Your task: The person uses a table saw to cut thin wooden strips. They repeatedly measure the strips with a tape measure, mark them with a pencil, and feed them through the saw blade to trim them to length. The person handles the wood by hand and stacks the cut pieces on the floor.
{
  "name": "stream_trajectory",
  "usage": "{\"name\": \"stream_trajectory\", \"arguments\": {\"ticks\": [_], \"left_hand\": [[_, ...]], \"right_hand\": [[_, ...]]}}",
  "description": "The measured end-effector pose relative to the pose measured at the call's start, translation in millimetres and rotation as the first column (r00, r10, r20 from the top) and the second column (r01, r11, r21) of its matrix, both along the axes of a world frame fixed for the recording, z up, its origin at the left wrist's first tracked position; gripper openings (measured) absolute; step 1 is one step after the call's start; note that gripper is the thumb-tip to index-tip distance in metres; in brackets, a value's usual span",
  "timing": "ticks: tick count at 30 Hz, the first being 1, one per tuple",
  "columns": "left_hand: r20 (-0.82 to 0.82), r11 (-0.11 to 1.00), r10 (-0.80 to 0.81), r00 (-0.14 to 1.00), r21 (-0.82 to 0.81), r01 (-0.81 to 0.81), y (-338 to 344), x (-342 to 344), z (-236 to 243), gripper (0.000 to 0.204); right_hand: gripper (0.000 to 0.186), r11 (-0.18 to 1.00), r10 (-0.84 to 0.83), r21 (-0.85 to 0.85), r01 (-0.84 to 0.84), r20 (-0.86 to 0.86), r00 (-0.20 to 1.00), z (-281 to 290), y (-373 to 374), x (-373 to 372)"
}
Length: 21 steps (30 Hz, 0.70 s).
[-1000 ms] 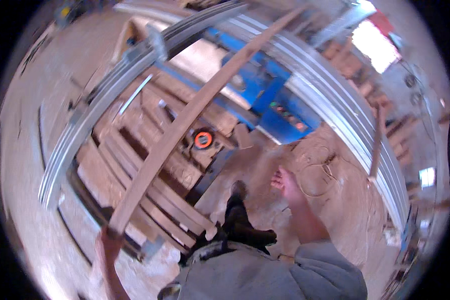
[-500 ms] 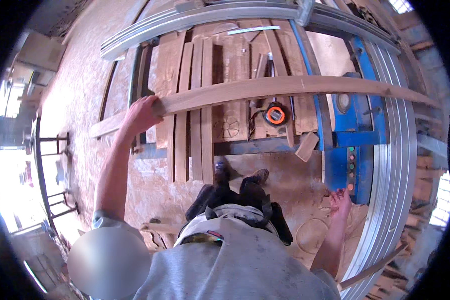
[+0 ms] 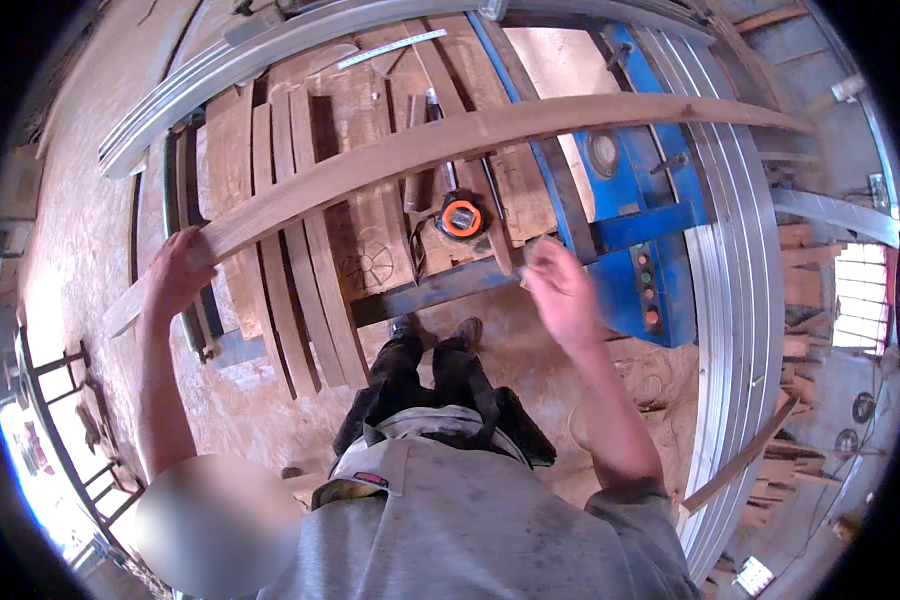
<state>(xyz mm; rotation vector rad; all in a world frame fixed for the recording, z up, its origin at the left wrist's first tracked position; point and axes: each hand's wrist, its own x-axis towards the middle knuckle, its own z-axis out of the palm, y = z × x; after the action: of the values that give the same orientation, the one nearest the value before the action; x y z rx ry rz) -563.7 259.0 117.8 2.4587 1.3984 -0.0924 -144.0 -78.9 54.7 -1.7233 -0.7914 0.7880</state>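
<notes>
Clasping the long plank (image 3: 480, 127), left hand (image 3: 177, 272); right hand (image 3: 562, 290) blurred, its grip unclear

A workbench (image 3: 523, 180) of brown wooden boards (image 3: 228, 150) in a blue-grey metal frame (image 3: 430, 293) carries long, narrow brown wooden strips (image 3: 332, 290) side by side, near ends overhanging its edge; farther right lie a round black-and-orange tape measure (image 3: 462, 217) and, near the far side, a thin white ruler (image 3: 392, 48)

Right hand (image 3: 562, 297) a blur, over by the bench's (image 3: 430, 294) near edge; the long plank (image 3: 470, 130) hid stretches of the strips (image 3: 330, 300)!
</notes>
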Motion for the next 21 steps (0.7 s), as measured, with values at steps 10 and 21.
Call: {"name": "stream_trajectory", "arguments": {"ticks": [10,21], "left_hand": [[-0.031,0.996,0.055,0.998,0.067,-0.052,57.9,-145.1,-28.5,0.066],[-0.089,0.982,0.170,0.981,0.095,-0.162,68.4,-266.9,-55.6,0.075]], "right_hand": [[0.060,0.923,0.372,-0.356,-0.147,0.723,0.582,6.9,115.1,-53.0],[0.050,0.934,0.307,-0.339,-0.111,0.605,0.735,2.8,117.7,-46.0]]}}
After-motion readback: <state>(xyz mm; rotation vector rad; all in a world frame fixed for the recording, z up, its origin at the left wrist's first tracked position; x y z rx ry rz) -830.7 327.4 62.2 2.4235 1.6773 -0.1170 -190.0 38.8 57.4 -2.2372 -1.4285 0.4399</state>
